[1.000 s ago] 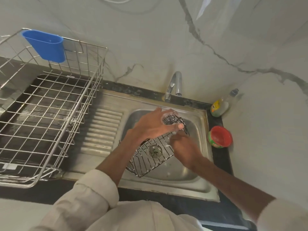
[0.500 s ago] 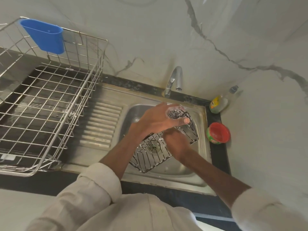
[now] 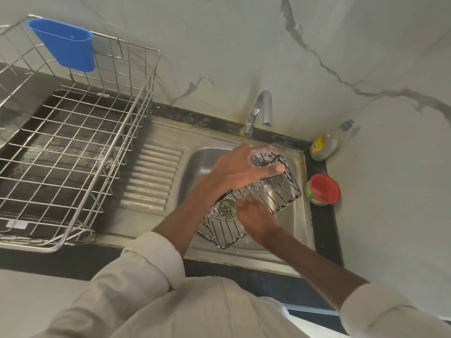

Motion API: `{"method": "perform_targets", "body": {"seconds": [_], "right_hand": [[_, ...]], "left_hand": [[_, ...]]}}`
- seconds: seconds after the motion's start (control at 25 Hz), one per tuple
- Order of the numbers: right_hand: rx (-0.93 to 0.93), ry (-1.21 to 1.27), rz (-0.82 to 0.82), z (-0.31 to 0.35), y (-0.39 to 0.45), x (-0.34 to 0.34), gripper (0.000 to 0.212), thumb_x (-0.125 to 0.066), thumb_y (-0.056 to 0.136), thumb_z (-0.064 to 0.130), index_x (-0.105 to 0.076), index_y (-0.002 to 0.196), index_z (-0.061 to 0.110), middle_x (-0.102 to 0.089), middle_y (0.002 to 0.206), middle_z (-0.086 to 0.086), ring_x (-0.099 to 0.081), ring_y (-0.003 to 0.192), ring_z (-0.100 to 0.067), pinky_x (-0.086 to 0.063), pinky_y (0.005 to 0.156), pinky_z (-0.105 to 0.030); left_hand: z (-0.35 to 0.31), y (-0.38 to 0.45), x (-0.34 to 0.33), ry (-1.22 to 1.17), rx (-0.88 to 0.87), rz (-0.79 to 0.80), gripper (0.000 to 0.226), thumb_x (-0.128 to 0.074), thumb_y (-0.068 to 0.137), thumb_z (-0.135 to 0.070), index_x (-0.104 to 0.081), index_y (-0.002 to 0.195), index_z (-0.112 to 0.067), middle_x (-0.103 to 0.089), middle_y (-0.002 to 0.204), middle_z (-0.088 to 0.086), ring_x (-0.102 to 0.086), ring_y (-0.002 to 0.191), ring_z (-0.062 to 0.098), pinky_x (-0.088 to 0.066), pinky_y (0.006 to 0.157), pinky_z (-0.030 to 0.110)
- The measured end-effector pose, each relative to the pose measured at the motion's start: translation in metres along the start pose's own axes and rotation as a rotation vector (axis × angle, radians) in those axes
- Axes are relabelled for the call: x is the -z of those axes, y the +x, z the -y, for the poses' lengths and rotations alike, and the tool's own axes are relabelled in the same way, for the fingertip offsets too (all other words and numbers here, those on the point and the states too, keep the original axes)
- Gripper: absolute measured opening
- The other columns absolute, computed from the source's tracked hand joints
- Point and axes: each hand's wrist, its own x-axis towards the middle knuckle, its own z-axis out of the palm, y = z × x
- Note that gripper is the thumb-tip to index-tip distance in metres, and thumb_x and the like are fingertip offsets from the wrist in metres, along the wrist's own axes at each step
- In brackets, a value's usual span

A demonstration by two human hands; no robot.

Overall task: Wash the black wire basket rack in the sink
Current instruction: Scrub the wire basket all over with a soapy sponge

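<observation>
The left hand [image 3: 234,172] reaches over the far end of the black wire basket rack [image 3: 249,203], and its fingers are curled around the top wires to hold the rack steady; there looks to be white soap foam there. The right hand [image 3: 256,215] is lower down and holds the rack near its middle, maybe to rub it, but I cannot tell how its fingers lie. The rack sits tilted inside the sink [image 3: 302,215], so drips stay in there. The tap [image 3: 261,113] is just above, and a red-lidded tub [image 3: 322,190] and a soap bottle [image 3: 323,147] wait close by
</observation>
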Motion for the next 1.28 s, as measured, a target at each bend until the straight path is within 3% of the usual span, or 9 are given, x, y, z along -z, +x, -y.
{"method": "perform_targets", "body": {"seconds": [0.16, 0.28, 0.36, 0.48, 0.68, 0.96, 1.08, 1.16, 1.28], "right_hand": [[0.016, 0.095, 0.014, -0.015, -0.017, 0.001, 0.037, -0.060, 0.084, -0.016, -0.072, 0.113, 0.003, -0.068, 0.114, -0.009, -0.059, 0.104, -0.025, -0.059, 0.081, -0.037], [-0.063, 0.114, -0.076, -0.004, 0.003, 0.005, 0.029, -0.060, 0.084, -0.014, -0.070, 0.105, 0.001, -0.064, 0.115, -0.011, -0.059, 0.109, -0.028, -0.059, 0.081, -0.040], [-0.051, 0.065, -0.024, 0.014, 0.007, 0.004, 0.026, -0.061, 0.084, -0.014, -0.069, 0.105, -0.002, -0.062, 0.119, -0.014, -0.056, 0.114, -0.030, -0.059, 0.084, -0.040], [0.023, 0.033, 0.039, 0.016, -0.016, 0.004, 0.028, -0.066, 0.081, -0.016, -0.071, 0.105, -0.003, -0.060, 0.123, -0.014, -0.053, 0.119, -0.031, -0.059, 0.090, -0.041], [0.012, 0.135, -0.068, 0.001, -0.020, 0.002, 0.047, -0.071, 0.072, -0.014, -0.074, 0.112, 0.010, -0.068, 0.110, -0.005, -0.060, 0.103, -0.023, -0.059, 0.076, -0.034], [-0.045, 0.029, -0.009, 0.035, 0.015, -0.017, 0.030, -0.067, 0.084, -0.009, -0.069, 0.113, -0.002, -0.059, 0.126, -0.018, -0.049, 0.126, -0.033, -0.052, 0.100, -0.041], [-0.025, 0.155, 0.043, 0.026, -0.014, -0.025, 0.028, -0.065, 0.088, -0.008, -0.070, 0.114, 0.000, -0.067, 0.116, -0.017, -0.061, 0.116, -0.029, -0.057, 0.094, -0.039], [-0.129, 0.356, 0.011, 0.026, -0.015, -0.027, 0.033, -0.069, 0.087, -0.006, -0.075, 0.115, 0.009, -0.073, 0.112, -0.012, -0.070, 0.104, -0.025, -0.059, 0.092, -0.037], [-0.321, 0.442, -0.183, 0.027, 0.018, -0.024, 0.049, -0.061, 0.084, -0.016, -0.074, 0.121, 0.013, -0.073, 0.113, -0.007, -0.072, 0.097, -0.020, -0.061, 0.088, -0.032]], "left_hand": [[0.018, 0.001, -0.006, 0.008, 0.051, -0.045, 0.091, -0.041, 0.072, -0.103, -0.053, 0.147, -0.053, -0.060, 0.149, 0.004, -0.072, 0.109, 0.014, -0.044, 0.111, 0.049], [0.017, 0.002, -0.007, -0.003, 0.067, -0.073, 0.081, -0.045, 0.077, -0.100, -0.053, 0.145, -0.055, -0.055, 0.151, -0.003, -0.067, 0.106, 0.006, -0.044, 0.116, 0.055], [0.013, 0.002, -0.004, -0.049, 0.033, -0.100, 0.074, -0.053, 0.085, -0.089, -0.056, 0.147, -0.049, -0.060, 0.149, -0.003, -0.063, 0.104, 0.004, -0.044, 0.115, 0.049], [0.018, -0.002, 0.001, -0.160, 0.023, -0.124, 0.077, -0.055, 0.086, -0.086, -0.056, 0.150, -0.043, -0.066, 0.124, 0.000, -0.057, 0.099, 0.011, -0.043, 0.104, 0.023], [0.018, -0.001, 0.003, -0.052, 0.054, -0.174, 0.064, -0.058, 0.084, -0.087, -0.058, 0.139, -0.054, -0.061, 0.143, -0.004, -0.062, 0.090, 0.003, -0.047, 0.114, 0.047], [0.018, 0.000, -0.002, -0.139, -0.010, -0.199, 0.074, -0.056, 0.083, -0.090, -0.060, 0.142, -0.047, -0.062, 0.150, -0.008, -0.063, 0.118, 0.008, -0.044, 0.118, 0.046], [0.028, -0.002, -0.001, -0.148, 0.016, -0.235, 0.081, -0.055, 0.081, -0.091, -0.057, 0.148, -0.046, -0.062, 0.139, -0.005, -0.064, 0.095, 0.010, -0.049, 0.105, 0.031], [0.036, 0.000, -0.001, -0.080, 0.059, -0.277, 0.084, -0.053, 0.077, -0.096, -0.052, 0.149, -0.053, -0.055, 0.143, -0.005, -0.068, 0.103, 0.013, -0.052, 0.107, 0.043], [0.038, -0.001, 0.001, -0.131, 0.051, -0.312, 0.083, -0.048, 0.075, -0.099, -0.054, 0.145, -0.055, -0.055, 0.147, -0.006, -0.061, 0.118, 0.007, -0.043, 0.107, 0.039]]}}
